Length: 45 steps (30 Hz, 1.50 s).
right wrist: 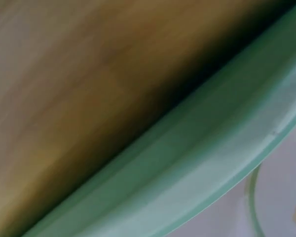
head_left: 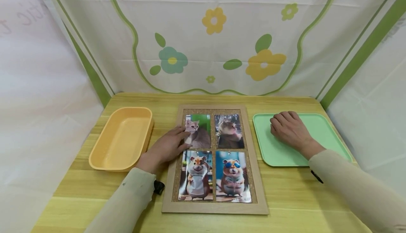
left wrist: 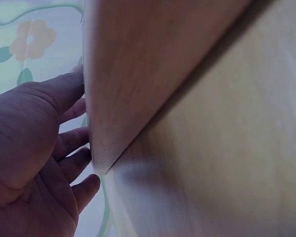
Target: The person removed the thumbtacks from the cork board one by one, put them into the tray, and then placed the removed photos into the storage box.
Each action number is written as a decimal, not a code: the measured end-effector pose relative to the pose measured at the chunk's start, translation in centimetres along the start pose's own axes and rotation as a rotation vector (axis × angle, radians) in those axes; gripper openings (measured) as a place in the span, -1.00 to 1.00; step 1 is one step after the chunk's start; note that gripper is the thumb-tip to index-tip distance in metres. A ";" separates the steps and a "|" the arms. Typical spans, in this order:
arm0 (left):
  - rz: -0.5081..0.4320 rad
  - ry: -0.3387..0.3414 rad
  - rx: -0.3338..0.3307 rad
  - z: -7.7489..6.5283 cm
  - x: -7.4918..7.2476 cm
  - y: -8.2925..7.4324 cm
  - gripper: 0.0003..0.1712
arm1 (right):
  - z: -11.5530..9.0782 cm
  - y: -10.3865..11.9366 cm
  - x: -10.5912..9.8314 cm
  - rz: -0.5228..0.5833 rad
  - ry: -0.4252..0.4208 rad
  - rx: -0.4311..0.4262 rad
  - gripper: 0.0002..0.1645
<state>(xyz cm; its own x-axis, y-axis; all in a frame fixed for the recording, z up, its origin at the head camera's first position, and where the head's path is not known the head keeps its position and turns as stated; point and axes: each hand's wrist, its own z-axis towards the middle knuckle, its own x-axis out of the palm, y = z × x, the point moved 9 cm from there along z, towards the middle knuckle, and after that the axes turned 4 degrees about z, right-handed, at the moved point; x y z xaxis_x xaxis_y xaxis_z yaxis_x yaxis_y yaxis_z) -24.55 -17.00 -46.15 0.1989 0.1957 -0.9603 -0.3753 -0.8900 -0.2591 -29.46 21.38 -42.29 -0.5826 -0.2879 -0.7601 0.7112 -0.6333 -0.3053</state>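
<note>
Writing: faint, slanted letters on the white left-hand fabric panel (head_left: 63, 85), a fragment "tic" legible, the rest too pale to read.
Board: rectangular cork board with a pale wood frame (head_left: 215, 208), lying flat in the middle of the wood-grain worktop (head_left: 73, 190); long axis runs away from the person, slightly tilted.
Photos: four glossy upright prints, two by two, heads toward the far edge. Far left, cat photo with green background (head_left: 200, 134); far right, dark animal photo (head_left: 229, 132); near left, hamster photo with white apron (head_left: 196, 180); near right, hamster photo with blue sunglasses (head_left: 233, 182).
Left hand (head_left: 168, 145): fingers loosely spread over the board's left side, fingertips at the cat photo's left edge.
Right hand (head_left: 293, 134): fingers bent, over the shallow mint-green tray (head_left: 326, 134); whether they pinch anything cannot be told.
Tub: yellow-orange rounded rectangular tub (head_left: 122, 138), left of the board.
Left wrist view: adds the left palm and the frame's outer side.
Right wrist view: adds the tray's outer wall, close up.
</note>
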 end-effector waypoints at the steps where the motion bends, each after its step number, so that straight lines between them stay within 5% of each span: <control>1: 0.001 0.000 0.000 0.0 0.0 0.0 -0.36 | 0.3 0.0 0.0 0.004 0.004 0.026 -0.61; 16: 0.013 -0.011 0.011 0.4 -0.6 -0.1 -0.44 | 4.9 2.5 0.3 0.071 0.071 0.189 -0.74; 25: 0.052 -0.047 0.017 0.5 -1.1 -0.3 -0.46 | 7.9 5.7 0.7 0.148 0.105 0.183 -0.70; 35: 0.080 -0.090 0.027 0.8 -0.7 -0.1 -0.42 | 10.3 9.6 2.9 0.244 0.258 0.198 -0.67; 45: -0.106 -0.166 -0.044 1.4 -2.3 0.8 -0.51 | 12.3 13.7 4.6 0.351 0.411 0.183 -0.45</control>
<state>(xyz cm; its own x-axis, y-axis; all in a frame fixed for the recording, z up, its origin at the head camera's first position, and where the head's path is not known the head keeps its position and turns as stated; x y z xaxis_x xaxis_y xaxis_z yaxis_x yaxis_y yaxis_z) -26.57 -17.59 -44.26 0.0818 0.3516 -0.9326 -0.3193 -0.8772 -0.3587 -27.26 2.55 -42.90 -0.0965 -0.2236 -0.9699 0.7333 -0.6749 0.0827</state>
